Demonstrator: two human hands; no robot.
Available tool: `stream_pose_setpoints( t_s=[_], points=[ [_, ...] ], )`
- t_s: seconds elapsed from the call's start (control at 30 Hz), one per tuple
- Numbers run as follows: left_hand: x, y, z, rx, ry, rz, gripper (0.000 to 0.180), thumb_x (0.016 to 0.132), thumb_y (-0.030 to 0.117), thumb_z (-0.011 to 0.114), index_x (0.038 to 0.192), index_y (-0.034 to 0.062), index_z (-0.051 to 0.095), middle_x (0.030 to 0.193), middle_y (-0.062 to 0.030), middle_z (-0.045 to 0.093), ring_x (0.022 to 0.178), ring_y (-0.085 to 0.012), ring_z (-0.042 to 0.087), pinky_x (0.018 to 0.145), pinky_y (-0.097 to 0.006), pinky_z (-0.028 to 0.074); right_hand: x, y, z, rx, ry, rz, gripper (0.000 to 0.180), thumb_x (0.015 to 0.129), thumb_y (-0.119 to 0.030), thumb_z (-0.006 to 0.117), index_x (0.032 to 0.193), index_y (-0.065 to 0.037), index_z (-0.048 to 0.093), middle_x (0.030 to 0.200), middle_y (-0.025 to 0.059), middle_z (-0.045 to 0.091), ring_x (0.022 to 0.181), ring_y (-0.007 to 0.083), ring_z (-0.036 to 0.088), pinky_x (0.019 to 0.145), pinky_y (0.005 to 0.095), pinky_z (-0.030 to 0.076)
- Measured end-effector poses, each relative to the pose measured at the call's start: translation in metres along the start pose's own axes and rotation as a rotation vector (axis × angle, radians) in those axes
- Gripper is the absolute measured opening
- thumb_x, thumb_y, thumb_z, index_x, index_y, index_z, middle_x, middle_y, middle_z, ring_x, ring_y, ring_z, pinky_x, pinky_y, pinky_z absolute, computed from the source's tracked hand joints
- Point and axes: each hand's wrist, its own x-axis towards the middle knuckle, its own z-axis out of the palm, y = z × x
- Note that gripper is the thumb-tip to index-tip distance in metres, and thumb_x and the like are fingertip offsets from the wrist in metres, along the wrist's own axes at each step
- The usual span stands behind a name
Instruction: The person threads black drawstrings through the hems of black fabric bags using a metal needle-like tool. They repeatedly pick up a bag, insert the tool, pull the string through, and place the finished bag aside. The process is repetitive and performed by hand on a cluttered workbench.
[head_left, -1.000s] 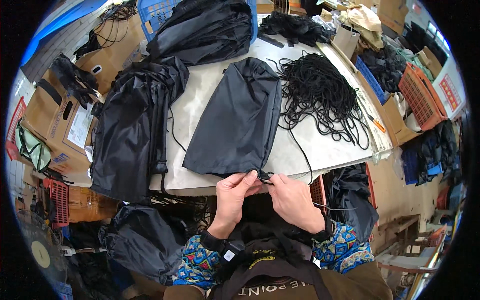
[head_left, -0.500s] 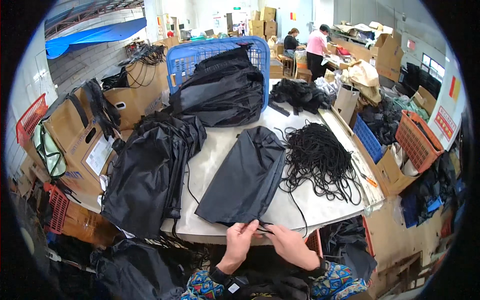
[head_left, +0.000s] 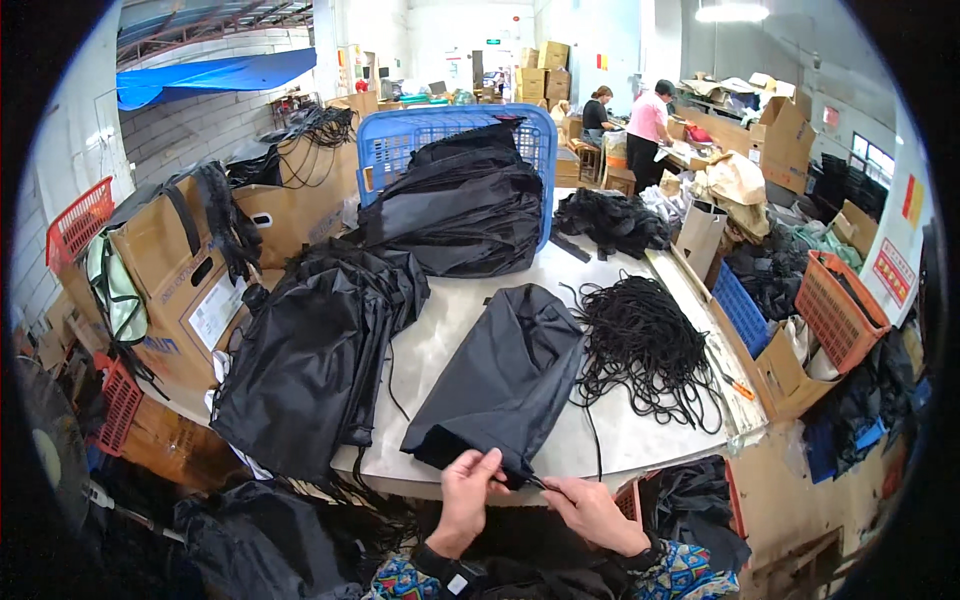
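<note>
A flat black fabric bag [head_left: 500, 370] lies on the table with its near edge toward me, lifted and gaping a little. My left hand [head_left: 466, 500] pinches that near edge between thumb and fingers. Just to its right, my right hand [head_left: 594, 514] is closed on a thin black cord at the bag's near right corner; the exact grip is partly hidden by the fingers. Right of the bag sits a tangled pile of black cords [head_left: 645, 345]. A stack of similar black bags [head_left: 305, 375] lies to the left, cords trailing from it.
Behind stands a tilted blue basket [head_left: 548, 190] heaped with black fabric. An orange-handled tool [head_left: 737, 386] lies at the table's right side. Cardboard boxes [head_left: 180, 270] flank the left; orange crates [head_left: 840, 305] stand at right. Two people work in the background.
My hands have moved slightly apart, and the bag's near edge has lifted and opened between them. The whole scene sits a little lower in the picture.
</note>
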Motion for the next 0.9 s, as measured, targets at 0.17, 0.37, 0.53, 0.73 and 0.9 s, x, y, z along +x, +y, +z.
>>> stream_pose_setpoints(
  t_s=[0.17,0.37,0.53,0.73,0.9],
  points=[
    [0.020,0.041,-0.018,-0.039,0.099,0.210,0.022,0.090,0.020,0.061,0.073,0.0055,0.057,0.064,-0.0018,0.055,0.056,-0.0084,0.052,0.048,-0.023,0.045,-0.026,-0.003,-0.059,0.113,-0.264,0.267,0.020,0.087,-0.013,0.060,0.101,0.001,0.062,0.080,0.0145,0.065,0.069,0.0221,0.065,0.061,0.0291,0.049],
    [0.003,0.001,0.010,0.189,-0.183,-0.002,0.022,0.090,0.022,0.061,0.084,0.0003,0.063,0.073,-0.0044,0.063,0.060,-0.0081,0.054,0.049,-0.023,0.046,-0.021,-0.013,-0.060,-0.018,-0.122,0.294,0.015,0.086,-0.009,0.060,0.094,0.002,0.064,0.074,0.0165,0.064,0.061,0.0207,0.062,0.058,0.0277,0.047],
    [-0.005,0.005,0.030,0.073,-0.216,-0.111,0.027,0.092,0.027,0.058,0.093,0.0003,0.065,0.078,-0.0020,0.061,0.064,-0.0081,0.057,0.049,-0.023,0.049,-0.004,-0.020,-0.037,-0.011,-0.113,0.248,0.014,0.087,-0.008,0.058,0.094,0.003,0.063,0.069,0.0163,0.060,0.059,0.0215,0.059,0.055,0.0300,0.045],
    [0.021,0.023,-0.007,0.200,-0.102,-0.091,0.033,0.090,0.034,0.059,0.085,0.0017,0.057,0.073,-0.0062,0.060,0.042,-0.0081,0.047,0.037,-0.021,0.036,-0.006,-0.027,-0.035,0.054,-0.090,0.341,0.016,0.088,-0.009,0.059,0.096,0.005,0.063,0.069,0.0138,0.062,0.058,0.0219,0.059,0.055,0.0293,0.046],
    [0.031,0.035,-0.013,0.015,0.026,0.040,0.029,0.089,0.031,0.061,0.078,0.0048,0.053,0.064,-0.0027,0.054,0.040,-0.0065,0.044,0.035,-0.021,0.030,-0.013,-0.020,-0.031,-0.029,-0.019,0.245,0.017,0.086,-0.010,0.060,0.092,0.005,0.064,0.076,0.0164,0.066,0.064,0.0265,0.065,0.058,0.0312,0.048]
  ],
)
